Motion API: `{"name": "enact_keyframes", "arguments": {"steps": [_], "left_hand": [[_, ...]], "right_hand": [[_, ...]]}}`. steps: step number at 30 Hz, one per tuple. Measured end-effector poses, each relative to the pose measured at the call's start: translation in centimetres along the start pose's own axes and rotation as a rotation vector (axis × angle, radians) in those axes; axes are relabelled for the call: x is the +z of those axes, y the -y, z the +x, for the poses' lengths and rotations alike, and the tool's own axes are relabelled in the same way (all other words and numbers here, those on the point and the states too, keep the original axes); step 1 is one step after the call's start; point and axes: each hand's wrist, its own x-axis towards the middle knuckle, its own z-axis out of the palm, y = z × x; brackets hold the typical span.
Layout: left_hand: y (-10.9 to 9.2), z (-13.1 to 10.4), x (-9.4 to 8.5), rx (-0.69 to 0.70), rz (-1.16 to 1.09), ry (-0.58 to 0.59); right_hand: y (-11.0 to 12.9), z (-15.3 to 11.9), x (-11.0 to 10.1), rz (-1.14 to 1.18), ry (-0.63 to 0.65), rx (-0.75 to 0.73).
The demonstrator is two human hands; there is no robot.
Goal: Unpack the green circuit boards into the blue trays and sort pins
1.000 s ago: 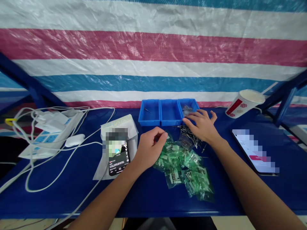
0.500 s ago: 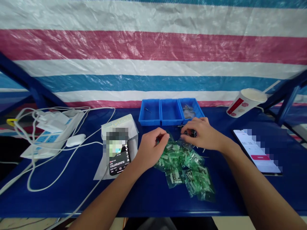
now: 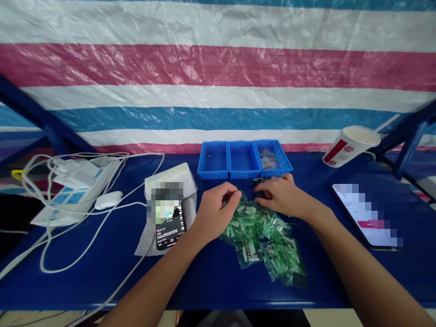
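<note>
A heap of small green plastic bags (image 3: 254, 225) holding screws and pale plugs lies before me on the blue table. At its upper left edge, my left hand (image 3: 218, 210) is closed in a pinch on a green bag near the fingertips. My right hand (image 3: 284, 196) is lowered over the far right of the heap, its fingers curled; what they hold is hidden. Just behind those fingers lie loose screws (image 3: 258, 180), partly covered by the hand.
Three joined blue trays stand behind the hands: the left tray (image 3: 213, 171) holds one screw, the right tray (image 3: 274, 171) clear packets. A phone (image 3: 172, 231) rests on paper at left, near a cabled power strip (image 3: 70, 197). At right are another phone (image 3: 368, 222) and a paper cup (image 3: 352, 146).
My right hand has moved slightly left and down toward the bags, showing more of the loose screws behind it. My left hand stays in its pinch.
</note>
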Motion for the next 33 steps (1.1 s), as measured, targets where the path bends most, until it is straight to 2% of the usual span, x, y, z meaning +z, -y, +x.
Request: {"name": "enact_keyframes", "arguments": {"steps": [10, 19, 24, 29, 33], "left_hand": [[-0.1, 0.0, -0.1, 0.009, -0.001, -0.008], [0.1, 0.0, -0.1, 0.016, -0.005, -0.004], [0.0, 0.0, -0.1, 0.017, -0.004, -0.001], [0.0, 0.0, -0.1, 0.01, -0.009, -0.001], [0.2, 0.0, 0.0, 0.009, -0.031, -0.005]], "right_hand": [[0.5, 0.2, 0.1, 0.016, -0.054, -0.091], [0.9, 0.2, -0.3, 0.015, 0.0, -0.073], [0.8, 0.3, 0.1, 0.022, -0.024, -0.076], [0.3, 0.4, 0.1, 0.081, -0.108, -0.162], [1.1, -0.1, -0.5, 0.281, -0.273, -0.298]]}}
